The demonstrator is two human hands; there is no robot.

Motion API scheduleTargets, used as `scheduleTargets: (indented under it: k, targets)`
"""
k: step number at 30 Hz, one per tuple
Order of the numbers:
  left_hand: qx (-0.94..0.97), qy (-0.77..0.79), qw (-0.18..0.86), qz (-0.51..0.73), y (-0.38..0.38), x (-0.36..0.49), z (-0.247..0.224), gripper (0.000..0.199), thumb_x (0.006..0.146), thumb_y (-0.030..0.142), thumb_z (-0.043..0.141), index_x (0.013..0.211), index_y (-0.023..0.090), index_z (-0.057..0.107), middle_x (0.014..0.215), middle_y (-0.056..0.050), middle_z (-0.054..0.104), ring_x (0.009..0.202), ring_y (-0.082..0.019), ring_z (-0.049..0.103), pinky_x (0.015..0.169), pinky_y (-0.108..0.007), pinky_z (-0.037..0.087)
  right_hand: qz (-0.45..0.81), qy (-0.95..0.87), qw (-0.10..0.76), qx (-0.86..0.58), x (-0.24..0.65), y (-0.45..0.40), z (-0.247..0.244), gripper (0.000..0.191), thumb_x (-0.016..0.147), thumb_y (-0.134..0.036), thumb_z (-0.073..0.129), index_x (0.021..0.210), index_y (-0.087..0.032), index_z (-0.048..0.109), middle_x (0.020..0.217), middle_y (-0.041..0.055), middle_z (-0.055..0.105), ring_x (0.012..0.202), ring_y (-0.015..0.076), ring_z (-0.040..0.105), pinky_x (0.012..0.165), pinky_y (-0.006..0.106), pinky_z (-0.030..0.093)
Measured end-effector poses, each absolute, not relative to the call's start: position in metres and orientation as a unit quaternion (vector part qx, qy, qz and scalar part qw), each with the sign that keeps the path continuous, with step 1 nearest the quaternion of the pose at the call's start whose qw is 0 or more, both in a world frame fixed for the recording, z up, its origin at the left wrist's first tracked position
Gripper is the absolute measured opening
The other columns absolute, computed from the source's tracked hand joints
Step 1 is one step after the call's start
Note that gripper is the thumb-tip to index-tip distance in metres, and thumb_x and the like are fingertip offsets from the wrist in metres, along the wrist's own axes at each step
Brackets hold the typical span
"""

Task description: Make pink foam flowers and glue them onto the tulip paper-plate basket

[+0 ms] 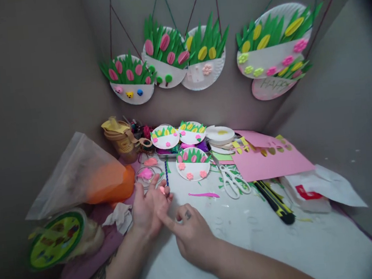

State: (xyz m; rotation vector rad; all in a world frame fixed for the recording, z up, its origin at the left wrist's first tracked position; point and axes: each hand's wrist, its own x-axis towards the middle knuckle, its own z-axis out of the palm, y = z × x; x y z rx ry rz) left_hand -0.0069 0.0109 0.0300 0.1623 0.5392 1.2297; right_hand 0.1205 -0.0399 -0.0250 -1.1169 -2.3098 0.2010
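My left hand (151,206) is turned palm up over the left part of the white table, fingers partly curled. A small pink piece (162,189) shows at its fingers. The extended index finger of my right hand (190,233) touches the left palm, its other fingers curled in; nothing shows in them. Just beyond the left hand lies a pink lump (146,173) among clear rings. A pink plastic tool (204,195) rests on the table ahead of the right hand. Farther back is a small paper plate (194,172) with green grass, pink tulips and pink flowers.
White scissors (232,183), a black and yellow cutter (276,203) and pink paper (270,162) lie at right. A zip bag with orange material (107,182), a green-lidded tub (57,239) and a cup (120,141) stand left. Decorated plates (204,74) hang on the wall.
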Motion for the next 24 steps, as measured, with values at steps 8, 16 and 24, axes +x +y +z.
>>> scheduleTargets:
  k: [8,16,24]
  targets:
    - [0.06,0.253,0.78,0.569,0.0101,-0.0031,0.0278,0.049,0.089,0.058,0.027,0.101,0.018,0.054,0.084,-0.005,0.053,0.065,-0.015,0.052,0.062,-0.031,0.05,0.068,-0.858,0.286,-0.421,0.1223,-0.038,-0.0263,0.08,0.07,-0.003,0.049,0.142,-0.033,0.031,0.088,0.0066,0.044,0.08,0.0222,0.041,0.068,0.036,0.043]
    - [0.056,0.243,0.789,0.561,0.0102,-0.0018,0.0263,0.054,0.087,0.062,0.026,0.097,0.017,0.055,0.083,-0.006,0.053,0.064,-0.015,0.052,0.061,-0.032,0.049,0.074,-0.854,0.304,-0.415,0.1261,-0.0422,-0.0275,0.079,0.072,-0.001,0.045,0.142,-0.035,0.031,0.086,0.0058,0.041,0.079,0.0219,0.039,0.07,0.035,0.043]
    - [0.072,0.232,0.801,0.547,0.0111,-0.0031,0.0248,0.055,0.087,0.062,0.023,0.096,0.017,0.054,0.083,-0.006,0.053,0.065,-0.016,0.053,0.063,-0.034,0.049,0.076,-0.845,0.296,-0.439,0.127,-0.0403,-0.0296,0.076,0.073,-0.001,0.044,0.142,-0.032,0.034,0.085,0.0049,0.041,0.079,0.0208,0.039,0.07,0.034,0.042]
